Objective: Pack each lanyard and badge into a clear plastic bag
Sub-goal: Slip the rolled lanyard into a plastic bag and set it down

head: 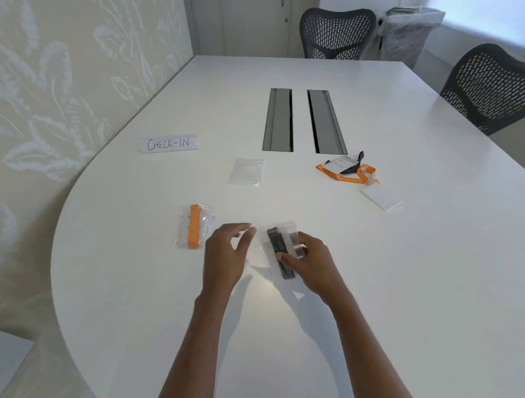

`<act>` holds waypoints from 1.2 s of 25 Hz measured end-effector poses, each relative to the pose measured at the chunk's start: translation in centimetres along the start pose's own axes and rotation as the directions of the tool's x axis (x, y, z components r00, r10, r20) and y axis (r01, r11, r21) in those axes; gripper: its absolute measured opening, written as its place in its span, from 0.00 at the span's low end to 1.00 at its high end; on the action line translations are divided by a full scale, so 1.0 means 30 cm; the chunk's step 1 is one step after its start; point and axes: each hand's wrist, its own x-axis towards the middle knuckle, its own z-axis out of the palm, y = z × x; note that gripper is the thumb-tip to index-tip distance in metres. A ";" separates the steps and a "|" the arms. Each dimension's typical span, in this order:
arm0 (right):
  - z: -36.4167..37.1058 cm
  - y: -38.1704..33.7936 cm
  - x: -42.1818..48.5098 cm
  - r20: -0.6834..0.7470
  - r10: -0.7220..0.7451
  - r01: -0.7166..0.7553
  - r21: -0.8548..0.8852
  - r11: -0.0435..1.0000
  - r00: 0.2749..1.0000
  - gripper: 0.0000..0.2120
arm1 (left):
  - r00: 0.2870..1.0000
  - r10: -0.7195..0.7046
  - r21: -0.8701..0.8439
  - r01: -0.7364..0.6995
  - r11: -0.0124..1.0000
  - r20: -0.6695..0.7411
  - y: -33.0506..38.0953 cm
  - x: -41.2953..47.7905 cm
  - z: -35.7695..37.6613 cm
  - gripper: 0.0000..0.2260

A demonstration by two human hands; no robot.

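The right hand [309, 261] pinches a clear bag [289, 236] holding a black lanyard [276, 244] over the near counter [402, 263]. The left hand [226, 252], fingers loosely spread, hovers just left of it. Further left lies a bagged orange lanyard [194, 226]. Empty bags [246, 171] and loose lanyards [350, 173] lie farther off.

You hold a clear bag [286, 238] with a folded black lanyard [278, 253] inside, tilted, in your right hand [311, 261], just below the middle of the frame. To its left, a second bag [184, 230] with an orange strap [194, 226] lies flat. Above them sits a pile of empty bags [246, 171]. At the right, a loose orange lanyard [346, 178] and a loose black lanyard [352, 168] lie over a white badge [338, 165], with another badge [381, 199] just below.
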 end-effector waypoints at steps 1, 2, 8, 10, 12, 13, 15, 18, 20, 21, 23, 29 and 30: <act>0.023 -0.008 0.019 -0.031 0.035 -0.034 0.034 0.999 0.999 0.12 | 0.998 -0.019 0.147 0.028 0.989 -0.060 -0.047 0.002 -0.010 0.12; 0.048 -0.017 0.040 -0.055 0.062 -0.059 0.061 0.996 0.997 0.13 | 0.996 -0.047 0.297 0.069 0.952 -0.082 -0.090 0.001 -0.020 0.15; 0.228 -0.111 0.170 -0.115 0.145 -0.119 0.206 0.971 0.983 0.12 | 0.993 -0.119 0.714 0.088 0.695 -0.006 -0.196 -0.050 -0.005 0.22; 0.284 -0.134 0.214 -0.077 0.176 -0.144 0.311 0.940 0.981 0.12 | 0.994 -0.106 0.710 0.095 0.698 -0.028 -0.197 -0.054 -0.008 0.18; 0.340 -0.147 0.250 -0.035 0.234 -0.200 0.412 0.889 0.972 0.13 | 0.998 -0.057 0.685 0.060 0.726 -0.027 -0.201 -0.060 -0.016 0.13; 0.367 -0.153 0.263 -0.020 0.272 -0.234 0.452 0.861 0.962 0.16 | 0.999 -0.028 0.652 0.048 0.756 -0.040 -0.203 -0.063 -0.023 0.12; 0.416 -0.163 0.280 -0.012 0.329 -0.277 0.508 0.816 0.944 0.21 | 0.989 -0.014 0.526 0.089 0.846 -0.145 -0.208 -0.065 -0.046 0.17; 0.470 -0.159 0.281 -0.082 0.278 -0.232 0.357 0.905 0.957 0.27 | 0.946 -0.062 0.331 0.172 0.928 -0.318 -0.226 -0.040 -0.105 0.21; 0.501 -0.151 0.270 -0.154 0.201 -0.170 0.191 0.967 0.968 0.31 | 0.953 -0.051 0.300 0.145 0.943 -0.297 -0.241 -0.008 -0.142 0.19; 0.517 -0.148 0.259 -0.195 0.157 -0.139 0.102 0.985 0.968 0.32 | 0.966 -0.050 0.310 0.130 0.942 -0.253 -0.244 0.005 -0.151 0.18; 0.541 -0.151 0.234 -0.308 0.017 -0.088 -0.216 0.972 0.951 0.30 | 0.985 -0.066 0.362 0.120 0.924 -0.159 -0.250 0.018 -0.155 0.18; 0.624 -0.120 0.156 -0.212 -0.247 0.101 -0.530 0.842 0.945 0.11 | 0.984 -0.120 0.533 0.173 0.828 -0.133 -0.296 0.020 -0.136 0.18; 0.640 -0.114 0.153 -0.192 -0.256 0.109 -0.560 0.821 0.947 0.13 | 0.981 -0.130 0.534 0.187 0.824 -0.143 -0.298 0.030 -0.136 0.18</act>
